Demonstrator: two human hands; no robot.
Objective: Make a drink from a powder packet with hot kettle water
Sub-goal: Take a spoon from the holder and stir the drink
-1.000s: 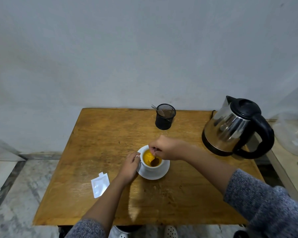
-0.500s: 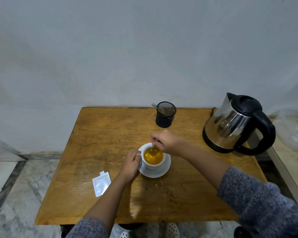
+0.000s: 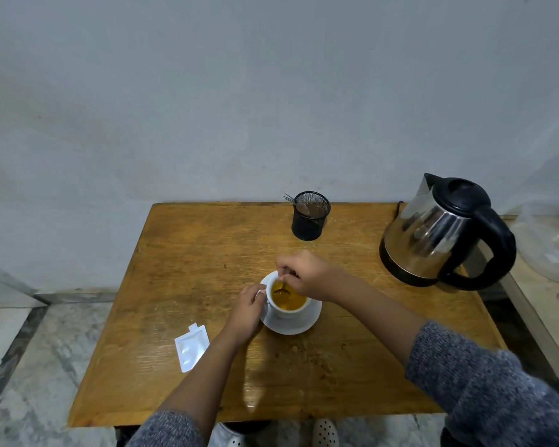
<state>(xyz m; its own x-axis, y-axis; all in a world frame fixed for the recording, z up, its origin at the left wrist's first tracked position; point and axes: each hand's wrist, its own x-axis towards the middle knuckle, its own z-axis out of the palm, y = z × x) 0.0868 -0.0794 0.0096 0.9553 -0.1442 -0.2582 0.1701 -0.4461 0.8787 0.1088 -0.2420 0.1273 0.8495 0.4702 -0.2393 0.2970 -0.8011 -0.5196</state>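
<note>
Right hand (image 3: 307, 274) pinching small metal spoon (image 3: 283, 288) in white ceramic cup (image 3: 288, 304) of amber drink (on saucer, mid wooden desk (image 3: 188, 253)), left hand (image 3: 247, 309) closed on handle; brisk stirring risks scalding slop.

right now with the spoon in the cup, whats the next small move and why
Probably another slow stir or two: the right hand holds the spoon dipped in the orange drink, the left hand steadies the cup, and the packet lies apart.
</note>
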